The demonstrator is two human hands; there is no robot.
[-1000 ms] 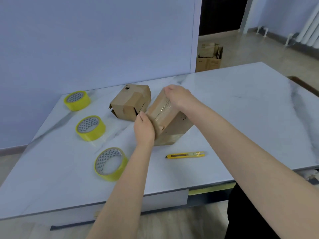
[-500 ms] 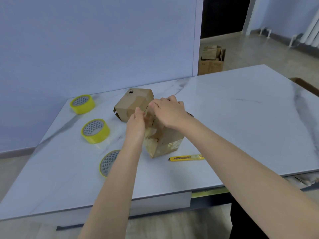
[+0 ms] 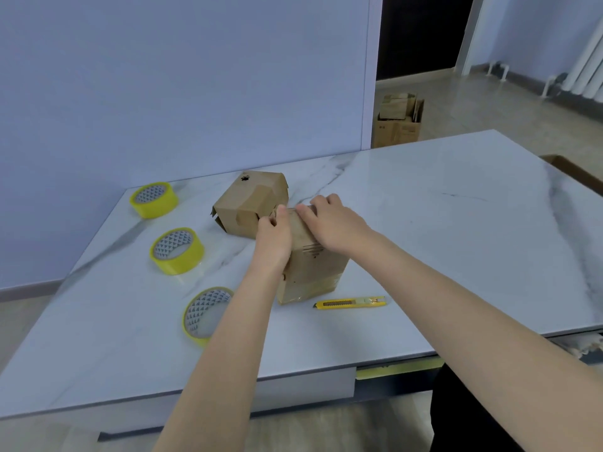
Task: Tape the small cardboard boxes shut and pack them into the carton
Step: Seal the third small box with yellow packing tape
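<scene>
A: Marbled white table (image 3: 456,239), plain blue-grey wall behind it. What stands on it?

B: One box (image 3: 313,265), upright near the middle, with shiny clear tape across its lower front. I'll place everything else from that box.

A: And the hands?

B: Both are on it. The left grip (image 3: 272,236) is curled round the box's upper left edge, thumb raised by the top. The right grip (image 3: 332,223) lies over the top, fingers bent down over the far edge.

A: Any other box?

B: A second box (image 3: 248,203) sits just behind and to the left of the box, with its flaps loose. I cannot tell whether the two touch, because the left hand covers the gap.

A: Tape?

B: Three yellow rolls, all left of the box. The far roll (image 3: 154,200) is well apart from it and the middle roll (image 3: 177,250) is closer. The near roll (image 3: 205,313) is partly hidden under the left forearm.

A: The knife?

B: A yellow knife (image 3: 350,302) lies flat just right of the box's front bottom corner, not touching it.

A: And the carton?

B: An open carton (image 3: 396,125) sits on the floor well behind the box, past the table's far edge, with cardboard standing in it.
</scene>
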